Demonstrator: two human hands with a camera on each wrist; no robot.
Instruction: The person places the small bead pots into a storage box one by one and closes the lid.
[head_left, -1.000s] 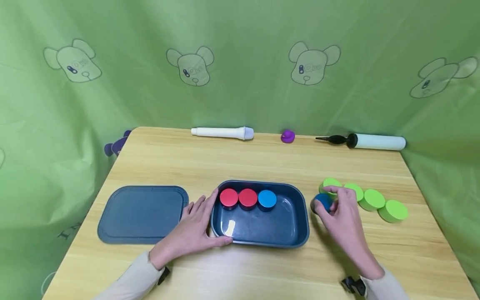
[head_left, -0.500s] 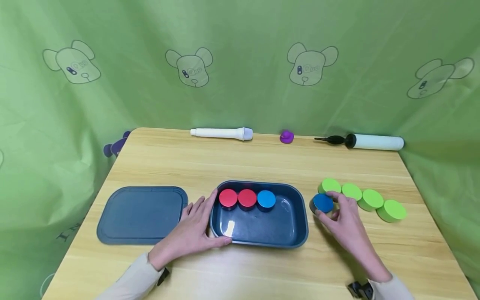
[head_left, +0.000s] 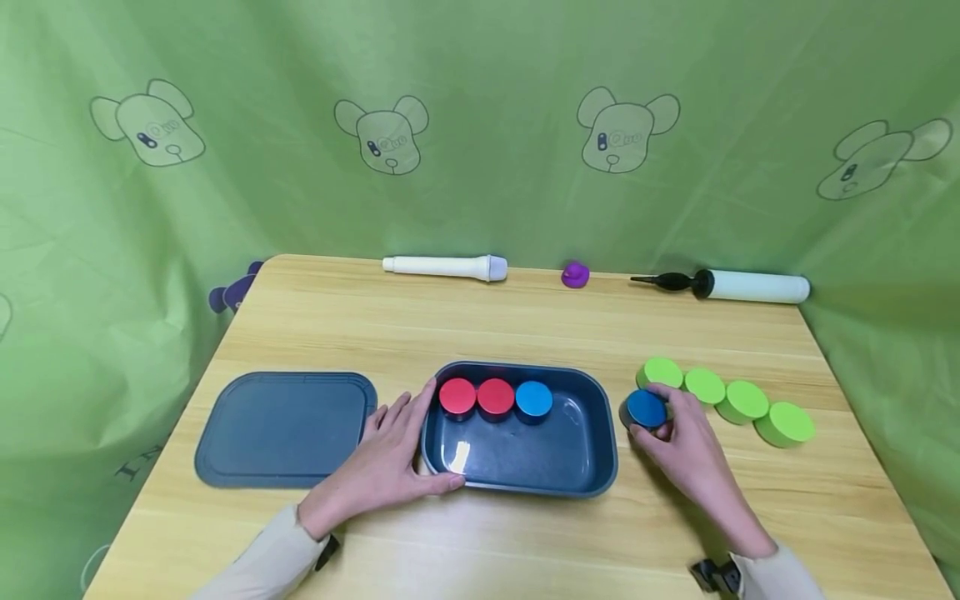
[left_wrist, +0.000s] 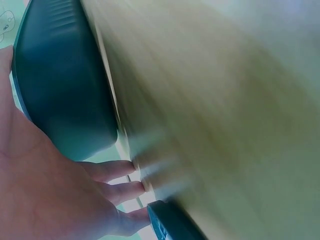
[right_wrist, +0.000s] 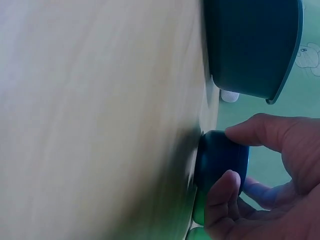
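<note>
A dark blue rectangular box [head_left: 525, 458] stands on the table, with two red-topped discs [head_left: 477, 398] and a blue-topped disc [head_left: 534, 400] in a row along its back wall. My left hand [head_left: 382, 467] rests at the box's left end, fingers fairly straight along the side and thumb at the front rim. Right of the box, my right hand [head_left: 690, 442] pinches a darker blue disc [head_left: 645, 408] between thumb and fingers. In the right wrist view this disc [right_wrist: 220, 157] sits at the table surface. Several green discs [head_left: 742, 401] lie in a slanting row just beyond it.
A flat dark blue lid [head_left: 285, 429] lies left of the box, close to the left fingers. Along the table's back edge are a white microphone-shaped object [head_left: 442, 266], a purple toy duck [head_left: 575, 274] and a hand pump [head_left: 750, 286]. A green curtain [head_left: 495, 208] hangs behind.
The right hand has drawn slightly back and lower around the dark blue disc, uncovering more of its top and the green discs. The left hand and box have not visibly moved.
</note>
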